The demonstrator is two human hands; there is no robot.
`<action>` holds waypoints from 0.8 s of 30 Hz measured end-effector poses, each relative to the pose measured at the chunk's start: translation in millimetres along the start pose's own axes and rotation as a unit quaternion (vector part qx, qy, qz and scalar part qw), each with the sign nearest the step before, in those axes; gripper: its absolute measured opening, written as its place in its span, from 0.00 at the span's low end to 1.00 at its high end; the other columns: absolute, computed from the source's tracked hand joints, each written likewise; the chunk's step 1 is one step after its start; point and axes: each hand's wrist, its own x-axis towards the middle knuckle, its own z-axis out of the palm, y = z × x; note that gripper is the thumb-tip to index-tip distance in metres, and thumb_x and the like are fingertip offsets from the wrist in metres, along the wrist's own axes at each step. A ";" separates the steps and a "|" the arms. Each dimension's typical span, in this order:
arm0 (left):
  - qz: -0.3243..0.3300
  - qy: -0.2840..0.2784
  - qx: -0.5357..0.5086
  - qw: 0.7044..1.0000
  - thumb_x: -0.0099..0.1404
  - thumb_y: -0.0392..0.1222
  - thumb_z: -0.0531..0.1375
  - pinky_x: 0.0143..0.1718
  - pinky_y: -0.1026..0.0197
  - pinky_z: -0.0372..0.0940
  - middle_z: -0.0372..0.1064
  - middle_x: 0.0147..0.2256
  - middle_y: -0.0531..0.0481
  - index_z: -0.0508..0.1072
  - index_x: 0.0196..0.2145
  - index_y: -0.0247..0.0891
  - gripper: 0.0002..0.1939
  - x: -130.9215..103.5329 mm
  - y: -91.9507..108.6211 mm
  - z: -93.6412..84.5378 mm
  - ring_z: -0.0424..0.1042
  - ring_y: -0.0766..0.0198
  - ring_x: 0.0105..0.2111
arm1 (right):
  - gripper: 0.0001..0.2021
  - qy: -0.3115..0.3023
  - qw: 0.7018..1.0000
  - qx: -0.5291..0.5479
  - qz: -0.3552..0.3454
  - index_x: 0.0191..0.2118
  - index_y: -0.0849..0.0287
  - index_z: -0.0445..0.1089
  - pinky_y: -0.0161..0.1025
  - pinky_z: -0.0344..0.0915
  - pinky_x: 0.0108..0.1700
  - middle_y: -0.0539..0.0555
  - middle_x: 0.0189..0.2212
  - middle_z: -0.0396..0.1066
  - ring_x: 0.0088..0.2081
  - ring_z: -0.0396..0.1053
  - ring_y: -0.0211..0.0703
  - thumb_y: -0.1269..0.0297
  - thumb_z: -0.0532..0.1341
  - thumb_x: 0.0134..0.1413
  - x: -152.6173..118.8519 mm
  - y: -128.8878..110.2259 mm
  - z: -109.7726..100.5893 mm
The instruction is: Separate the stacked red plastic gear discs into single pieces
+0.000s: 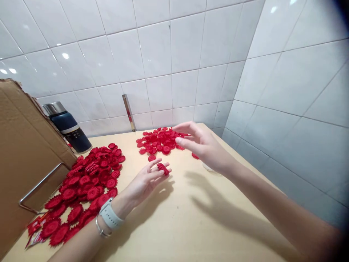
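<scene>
My left hand [144, 182], with a pale watch and a bracelet at the wrist, is closed on a small red piece [163, 169] near the middle of the table. My right hand [197, 142] is raised above the table with its fingers apart, and nothing shows between them. Behind it lies a pile of red toothed discs [160, 140] at the table's back. One red disc [152, 158] sits just beyond my left fingers. A larger heap of red discs [92, 182] spreads along the left side.
A cardboard box [29, 160] stands at the left with a metal wire frame [40, 183] beside it. A dark blue bottle [71, 129] is behind the heap. A metal strip [128, 112] leans on the tiled wall. A pale round object [207, 167] is partly under my right hand.
</scene>
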 end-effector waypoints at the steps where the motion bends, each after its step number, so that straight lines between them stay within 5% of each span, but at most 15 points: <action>1: 0.006 -0.011 0.018 1.000 0.55 0.28 0.61 0.51 0.57 0.58 0.65 0.49 0.40 0.64 0.46 0.35 0.20 -3.6 -1.6 0.2 0.68 0.57 0.46 | 0.08 -0.030 0.999 -0.019 0.006 0.40 0.56 0.64 0.46 0.64 0.45 0.54 0.43 0.68 0.45 0.66 0.46 0.63 0.55 0.54 -2.4 3.9 4.0; 7: 0.021 -0.068 0.127 0.989 0.59 0.35 0.59 0.51 0.54 0.56 0.66 0.48 0.44 0.68 0.45 0.38 0.15 -19.4 -6.8 3.3 0.65 0.57 0.47 | 0.13 -0.171 0.979 -0.109 -0.026 0.42 0.58 0.64 0.44 0.63 0.46 0.54 0.40 0.67 0.43 0.66 0.44 0.72 0.59 0.47 -31.2 31.0 31.1; 12: -0.017 -0.066 0.094 0.993 0.59 0.36 0.59 0.48 0.55 0.58 0.69 0.40 0.46 0.68 0.43 0.37 0.13 -25.9 -12.1 1.5 0.69 0.60 0.41 | 0.13 -0.120 0.984 -0.116 -0.053 0.41 0.58 0.64 0.41 0.64 0.42 0.54 0.38 0.67 0.41 0.65 0.42 0.76 0.58 0.48 -52.3 42.8 39.1; 16: -0.035 -0.041 0.077 0.996 0.57 0.36 0.61 0.40 0.58 0.62 0.69 0.33 0.49 0.68 0.33 0.36 0.06 -30.8 -21.0 -3.8 0.70 0.64 0.34 | 0.13 -0.114 0.984 -0.112 -0.083 0.40 0.57 0.64 0.40 0.65 0.37 0.53 0.34 0.67 0.36 0.66 0.42 0.77 0.58 0.48 -64.2 50.7 42.8; 24: -0.067 -0.021 0.105 0.992 0.54 0.39 0.63 0.33 0.63 0.61 0.70 0.27 0.49 0.74 0.29 0.33 0.06 -37.2 -33.3 -14.2 0.68 0.68 0.27 | 0.14 -0.106 0.981 -0.090 -0.132 0.45 0.55 0.62 0.38 0.66 0.36 0.54 0.34 0.69 0.36 0.67 0.41 0.75 0.58 0.53 -83.3 57.4 47.0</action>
